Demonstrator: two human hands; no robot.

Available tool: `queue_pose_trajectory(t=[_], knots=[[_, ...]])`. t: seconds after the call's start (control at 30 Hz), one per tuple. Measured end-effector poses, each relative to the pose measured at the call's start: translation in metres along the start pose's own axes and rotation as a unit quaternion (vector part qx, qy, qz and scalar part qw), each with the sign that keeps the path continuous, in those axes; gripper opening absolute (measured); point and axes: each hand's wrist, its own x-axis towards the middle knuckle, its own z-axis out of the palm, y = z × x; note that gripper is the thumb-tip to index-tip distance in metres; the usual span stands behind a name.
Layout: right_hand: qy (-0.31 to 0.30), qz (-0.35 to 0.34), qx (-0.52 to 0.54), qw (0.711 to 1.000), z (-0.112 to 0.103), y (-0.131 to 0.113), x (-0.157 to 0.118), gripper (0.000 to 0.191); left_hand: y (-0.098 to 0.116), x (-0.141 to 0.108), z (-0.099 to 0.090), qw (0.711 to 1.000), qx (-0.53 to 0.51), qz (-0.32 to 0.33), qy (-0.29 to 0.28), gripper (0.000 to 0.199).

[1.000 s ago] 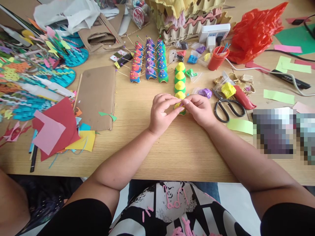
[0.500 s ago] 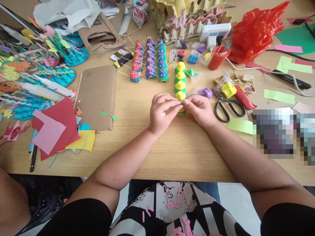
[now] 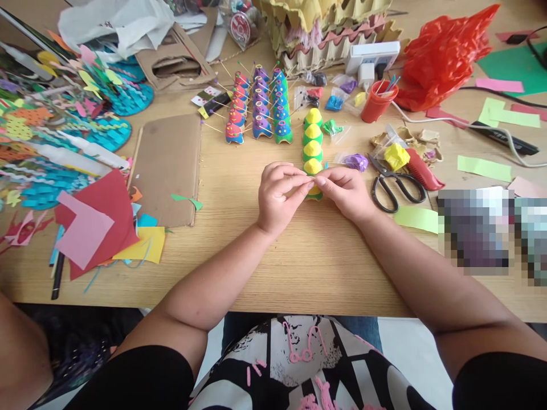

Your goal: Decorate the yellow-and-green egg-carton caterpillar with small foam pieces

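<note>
A green strip with yellow bumps [image 3: 313, 150] lies upright in the view at the middle of the table, its near end partly behind my fingers. My left hand [image 3: 282, 196] and my right hand [image 3: 346, 191] meet over that end, thumbs and forefingers pinched close together. Whatever lies between the fingertips is too small to make out. Just beyond my right hand is purple clay [image 3: 356, 162] in a clear bag. Black-handled scissors [image 3: 397, 185] rest to the right of it.
Three decorated caterpillar-like strips [image 3: 261, 105] stand at the back. On the left are cardboard [image 3: 166, 171] and coloured paper [image 3: 100, 222]. A red cup [image 3: 378, 102], a red plastic bag [image 3: 444, 57] and stacked egg trays [image 3: 333, 40] sit farther back. Another person's arm [image 3: 21, 353] shows lower left.
My pinched fingertips have shifted very slightly left. The strip and the other objects show no clear movement.
</note>
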Motion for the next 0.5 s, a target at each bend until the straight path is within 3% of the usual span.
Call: queue_pose_trajectory(t=[0.2, 0.5], knots=[[0.038, 0.004, 0.009, 0.999, -0.0001, 0.0035, 0.0013, 0.054, -0.0002, -0.0008, -0.0015, 0.999, 0.023, -0.014, -0.041, 0.029], [0.035, -0.012, 0.005, 0.999, -0.0002, 0.0037, 0.0012, 0.053, 0.0010, -0.0002, 0.0006, 0.999, -0.008, -0.023, -0.026, 0.017]])
